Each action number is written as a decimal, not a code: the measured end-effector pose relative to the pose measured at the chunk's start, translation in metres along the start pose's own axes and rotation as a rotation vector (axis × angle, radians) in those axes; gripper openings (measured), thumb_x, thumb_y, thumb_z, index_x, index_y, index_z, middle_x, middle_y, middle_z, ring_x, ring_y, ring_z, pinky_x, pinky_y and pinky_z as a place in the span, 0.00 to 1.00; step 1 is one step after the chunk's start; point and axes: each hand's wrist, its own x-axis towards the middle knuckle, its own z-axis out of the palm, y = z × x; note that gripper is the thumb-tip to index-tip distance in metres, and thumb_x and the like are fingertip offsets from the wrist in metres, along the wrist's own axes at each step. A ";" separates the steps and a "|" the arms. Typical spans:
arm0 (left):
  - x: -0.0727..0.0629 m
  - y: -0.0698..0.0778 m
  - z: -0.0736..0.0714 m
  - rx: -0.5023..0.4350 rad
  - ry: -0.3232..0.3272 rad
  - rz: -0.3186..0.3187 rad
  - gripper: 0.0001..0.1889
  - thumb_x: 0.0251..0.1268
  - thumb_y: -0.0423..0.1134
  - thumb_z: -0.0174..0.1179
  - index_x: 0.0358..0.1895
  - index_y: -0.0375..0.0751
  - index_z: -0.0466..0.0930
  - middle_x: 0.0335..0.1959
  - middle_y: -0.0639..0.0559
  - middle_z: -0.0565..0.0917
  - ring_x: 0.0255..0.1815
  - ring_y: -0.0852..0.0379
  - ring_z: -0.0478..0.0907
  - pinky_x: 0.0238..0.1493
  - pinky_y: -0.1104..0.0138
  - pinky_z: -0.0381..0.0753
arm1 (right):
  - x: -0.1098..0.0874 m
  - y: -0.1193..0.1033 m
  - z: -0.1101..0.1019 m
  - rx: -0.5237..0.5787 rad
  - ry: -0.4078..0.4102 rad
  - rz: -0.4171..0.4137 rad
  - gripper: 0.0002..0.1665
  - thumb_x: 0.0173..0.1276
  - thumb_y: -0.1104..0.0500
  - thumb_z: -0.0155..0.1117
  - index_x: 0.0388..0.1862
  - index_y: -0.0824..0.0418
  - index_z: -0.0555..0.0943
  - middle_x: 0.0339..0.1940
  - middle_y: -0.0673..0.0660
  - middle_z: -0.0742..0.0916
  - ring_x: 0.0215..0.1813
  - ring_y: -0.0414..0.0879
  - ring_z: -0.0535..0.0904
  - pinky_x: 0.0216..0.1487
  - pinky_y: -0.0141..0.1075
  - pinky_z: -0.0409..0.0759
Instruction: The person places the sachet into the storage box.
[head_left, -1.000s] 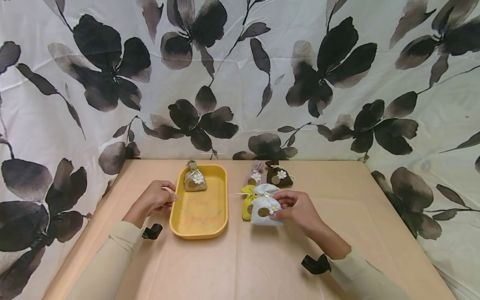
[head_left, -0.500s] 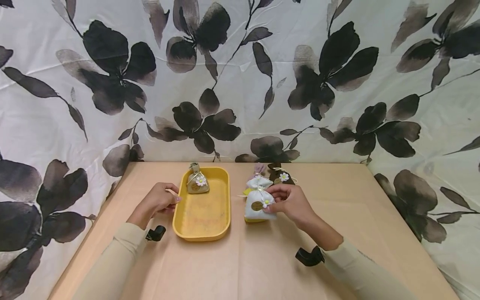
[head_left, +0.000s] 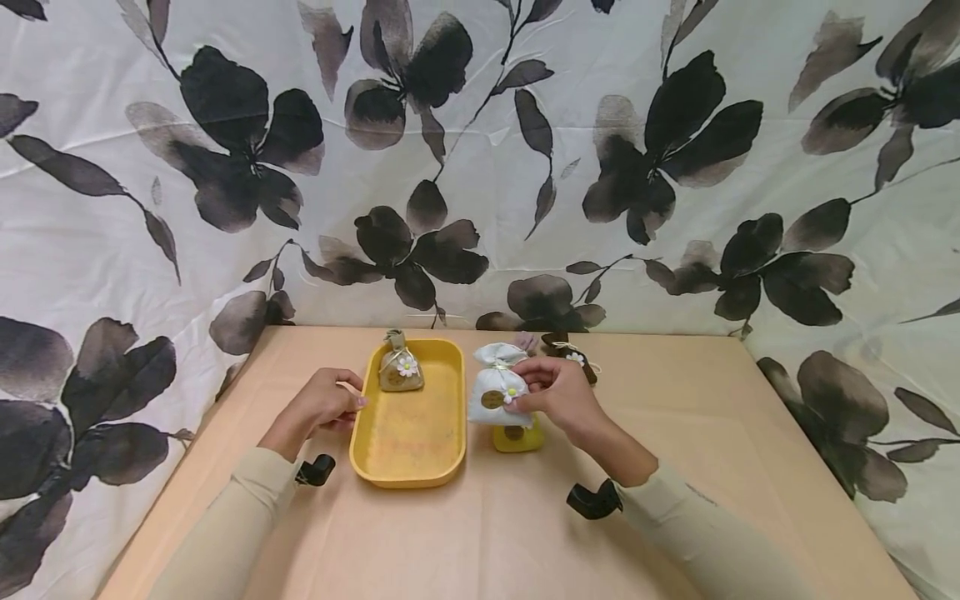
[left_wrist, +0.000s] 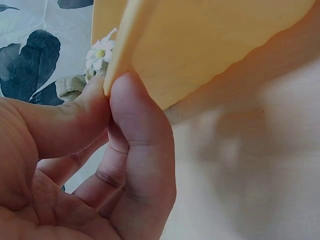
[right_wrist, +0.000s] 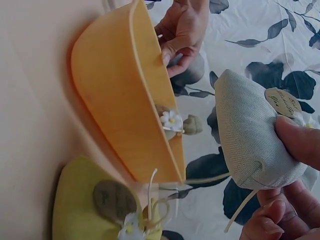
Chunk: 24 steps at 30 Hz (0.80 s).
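Note:
A white cloth pouch (head_left: 495,392) with a round brown label and a daisy is pinched between the thumb and fingers of my right hand (head_left: 558,395). It hangs above the table, just right of the yellow tray (head_left: 408,450). Thumb and index finger of my left hand (head_left: 327,400) pinch the tray's left rim; the left wrist view shows this grip on the tray wall (left_wrist: 210,45) closely. Inside the tray, at its back left, sits a tan burlap pouch (head_left: 401,372). Below the raised pouch, a yellow-green pouch (head_left: 517,437) rests on the table, partly covered.
Behind my right hand stand a brown pouch (head_left: 588,367) and a mauve pouch (head_left: 527,342), both mostly hidden. The light wooden table (head_left: 712,417) meets a floral cloth (head_left: 487,167) at its back edge. Black wrist cameras (head_left: 595,500) sit on both wrists.
My right hand has lifted the white pouch and carried it left toward the tray, uncovering the lower part of the yellow-green pouch. The left hand keeps its hold on the rim.

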 end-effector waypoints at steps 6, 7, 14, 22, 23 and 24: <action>0.001 0.000 0.000 -0.001 0.004 -0.002 0.18 0.70 0.29 0.65 0.60 0.33 0.77 0.25 0.49 0.78 0.22 0.58 0.78 0.25 0.67 0.86 | 0.007 -0.005 0.011 0.019 0.001 -0.012 0.28 0.46 0.77 0.81 0.50 0.72 0.86 0.37 0.54 0.91 0.36 0.42 0.80 0.39 0.27 0.82; 0.001 0.000 -0.001 -0.001 0.008 -0.006 0.18 0.70 0.29 0.65 0.60 0.34 0.77 0.25 0.49 0.78 0.22 0.58 0.78 0.25 0.67 0.86 | 0.008 -0.007 0.013 0.017 0.003 -0.010 0.28 0.46 0.76 0.81 0.50 0.71 0.86 0.37 0.54 0.91 0.36 0.42 0.80 0.38 0.27 0.82; 0.000 0.001 -0.005 0.009 0.020 -0.012 0.18 0.71 0.30 0.64 0.61 0.34 0.77 0.26 0.49 0.78 0.23 0.58 0.78 0.26 0.67 0.86 | 0.022 -0.012 0.027 0.026 0.016 -0.014 0.28 0.44 0.78 0.81 0.48 0.70 0.87 0.36 0.52 0.91 0.36 0.42 0.79 0.37 0.27 0.81; 0.002 -0.002 -0.002 -0.002 0.007 -0.004 0.17 0.71 0.29 0.64 0.60 0.34 0.77 0.25 0.49 0.77 0.22 0.58 0.77 0.25 0.67 0.85 | 0.031 -0.013 0.040 0.048 0.021 -0.005 0.28 0.44 0.79 0.81 0.47 0.71 0.87 0.35 0.54 0.92 0.35 0.41 0.80 0.37 0.27 0.81; 0.003 -0.002 -0.001 -0.001 0.009 -0.006 0.17 0.71 0.29 0.64 0.60 0.34 0.77 0.25 0.49 0.78 0.22 0.58 0.78 0.25 0.67 0.85 | 0.032 -0.013 0.042 0.044 0.023 -0.002 0.27 0.44 0.79 0.81 0.47 0.70 0.87 0.35 0.55 0.92 0.36 0.42 0.80 0.37 0.27 0.81; 0.003 -0.002 -0.001 -0.003 0.014 -0.013 0.17 0.71 0.29 0.64 0.60 0.35 0.77 0.25 0.49 0.78 0.22 0.58 0.78 0.25 0.67 0.85 | 0.033 -0.013 0.043 0.038 0.025 -0.001 0.27 0.44 0.78 0.81 0.47 0.69 0.87 0.36 0.55 0.92 0.36 0.42 0.80 0.38 0.28 0.81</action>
